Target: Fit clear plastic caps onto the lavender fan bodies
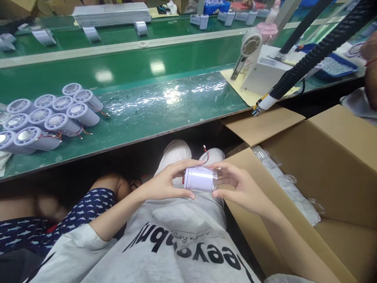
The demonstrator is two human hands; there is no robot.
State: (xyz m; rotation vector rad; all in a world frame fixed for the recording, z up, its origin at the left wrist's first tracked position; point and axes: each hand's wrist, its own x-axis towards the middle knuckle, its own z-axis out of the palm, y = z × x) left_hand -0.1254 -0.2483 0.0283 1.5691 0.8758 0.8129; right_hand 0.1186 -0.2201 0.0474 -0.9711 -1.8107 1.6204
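Observation:
Above my lap I hold a pale lilac cylindrical fan housing (pixel 200 179) lying on its side. My left hand (pixel 172 181) grips its left end, thumb and fingers on either side. At the other end, my right hand (pixel 235 182) has its fingers around a clear plastic cover (pixel 215 180). Whether that cover is fixed to the housing I cannot tell. Thin red and black wires (pixel 206 154) with a small white connector rise from the housing. On the bench at left stand several similar lilac housings (pixel 40 115), some with loose wires.
A green bench (pixel 165 106) runs across in front of me, with a conveyor behind carrying more parts. At right stands an open cardboard box (pixel 338 184) holding clear plastic pieces. A black hose with a metal nozzle (pixel 259 110) hangs over its flap. Another person's legs (pixel 97 200) are close at left.

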